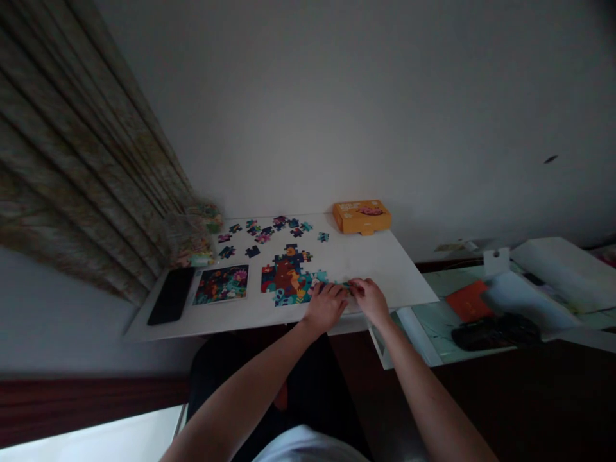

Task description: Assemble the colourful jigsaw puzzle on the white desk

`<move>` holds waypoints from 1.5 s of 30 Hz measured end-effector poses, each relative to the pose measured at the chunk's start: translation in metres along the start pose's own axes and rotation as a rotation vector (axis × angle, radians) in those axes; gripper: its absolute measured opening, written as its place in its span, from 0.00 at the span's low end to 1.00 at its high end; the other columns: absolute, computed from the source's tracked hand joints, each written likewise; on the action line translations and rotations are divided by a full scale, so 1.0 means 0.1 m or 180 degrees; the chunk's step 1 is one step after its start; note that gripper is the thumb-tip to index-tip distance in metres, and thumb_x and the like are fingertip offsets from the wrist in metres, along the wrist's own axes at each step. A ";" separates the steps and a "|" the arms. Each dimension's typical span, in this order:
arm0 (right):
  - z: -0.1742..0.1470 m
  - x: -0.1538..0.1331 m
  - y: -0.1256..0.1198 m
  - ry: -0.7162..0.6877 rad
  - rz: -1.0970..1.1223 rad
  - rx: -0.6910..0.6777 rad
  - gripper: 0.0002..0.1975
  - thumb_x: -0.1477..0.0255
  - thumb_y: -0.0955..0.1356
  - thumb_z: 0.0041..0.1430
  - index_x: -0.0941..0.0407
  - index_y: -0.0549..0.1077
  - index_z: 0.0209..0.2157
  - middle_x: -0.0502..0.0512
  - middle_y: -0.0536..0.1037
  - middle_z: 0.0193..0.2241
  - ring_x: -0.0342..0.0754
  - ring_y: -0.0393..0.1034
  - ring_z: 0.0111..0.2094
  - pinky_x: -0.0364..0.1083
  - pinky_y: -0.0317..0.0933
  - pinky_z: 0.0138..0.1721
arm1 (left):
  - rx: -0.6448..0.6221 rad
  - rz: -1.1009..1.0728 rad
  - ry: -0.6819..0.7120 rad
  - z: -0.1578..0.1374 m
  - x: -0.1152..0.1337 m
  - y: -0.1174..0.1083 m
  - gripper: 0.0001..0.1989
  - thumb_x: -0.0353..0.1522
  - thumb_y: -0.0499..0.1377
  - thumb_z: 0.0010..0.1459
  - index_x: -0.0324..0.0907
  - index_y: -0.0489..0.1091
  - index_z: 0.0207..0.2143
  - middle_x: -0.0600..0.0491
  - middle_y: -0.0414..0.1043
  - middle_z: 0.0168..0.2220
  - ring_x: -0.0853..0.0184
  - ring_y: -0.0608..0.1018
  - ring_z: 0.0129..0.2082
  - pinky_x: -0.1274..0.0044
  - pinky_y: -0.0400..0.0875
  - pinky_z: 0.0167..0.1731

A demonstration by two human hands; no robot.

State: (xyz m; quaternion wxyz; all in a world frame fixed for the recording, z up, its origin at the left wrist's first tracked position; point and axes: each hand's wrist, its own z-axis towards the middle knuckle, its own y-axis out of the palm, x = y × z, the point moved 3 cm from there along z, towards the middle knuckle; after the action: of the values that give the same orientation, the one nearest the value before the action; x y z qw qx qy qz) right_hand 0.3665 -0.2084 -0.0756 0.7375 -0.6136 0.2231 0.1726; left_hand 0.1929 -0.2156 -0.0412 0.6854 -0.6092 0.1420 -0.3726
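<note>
A partly joined jigsaw puzzle (289, 279) in dark, brown and teal colours lies near the table's front edge. Resting on its right end is my left hand (326, 307), palm down with the fingers laid out over the pieces. My right hand (369, 299) is just beside it, thumb and fingers pinched on a puzzle piece (348, 289) at the puzzle's right side. Most of that piece is covered by my fingers, and I cannot tell whether it is joined. Loose puzzle pieces (264, 236) are scattered behind the puzzle.
Left of the puzzle lie a printed picture card (221, 284) and a black phone-like slab (172, 295). A clear plastic bag (187, 237) sits by the curtain (86, 128). At the back stands a yellow box (363, 217). A cluttered glass surface (433, 321) is on the right.
</note>
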 end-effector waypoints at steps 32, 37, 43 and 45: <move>0.77 0.13 0.05 -0.0355 -0.1041 0.0085 0.13 0.63 0.62 0.71 0.54 0.74 0.40 0.58 0.82 0.36 0.55 0.75 0.40 0.49 0.59 0.40 | 0.0033 0.0682 -0.3145 -0.27 -3.39 -1.29 0.20 0.31 0.52 0.68 0.32 0.69 0.58 0.33 0.72 0.58 0.51 0.75 0.59 0.65 0.69 0.58; 0.76 0.09 0.04 -0.0284 -0.1035 0.0110 0.14 0.61 0.62 0.69 0.54 0.74 0.39 0.58 0.81 0.34 0.55 0.75 0.39 0.49 0.59 0.40 | -0.0052 0.0686 -0.3509 -0.15 -3.57 -1.24 0.18 0.33 0.53 0.67 0.33 0.70 0.55 0.31 0.75 0.53 0.48 0.79 0.53 0.64 0.73 0.49; 0.76 0.04 0.02 -0.0267 -0.1080 0.0093 0.13 0.62 0.62 0.69 0.54 0.74 0.38 0.57 0.81 0.35 0.55 0.75 0.40 0.49 0.59 0.41 | -0.0004 0.0671 -0.3642 -0.03 -3.69 -1.23 0.19 0.27 0.54 0.63 0.33 0.70 0.55 0.31 0.76 0.52 0.51 0.80 0.51 0.67 0.73 0.46; 0.76 0.05 0.02 -0.0257 -0.1082 0.0075 0.13 0.61 0.63 0.69 0.54 0.74 0.38 0.57 0.81 0.35 0.55 0.75 0.39 0.49 0.59 0.41 | 0.0034 0.0652 -0.3612 -0.02 -3.71 -1.25 0.19 0.28 0.55 0.62 0.35 0.70 0.55 0.33 0.77 0.50 0.52 0.80 0.49 0.67 0.74 0.43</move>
State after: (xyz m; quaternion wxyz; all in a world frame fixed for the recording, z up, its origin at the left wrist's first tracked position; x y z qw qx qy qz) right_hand 0.3784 -0.1336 -0.0683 0.7716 -0.6263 0.0883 0.0673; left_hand -0.1035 0.0389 -0.0201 0.6900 -0.6934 -0.1915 0.0800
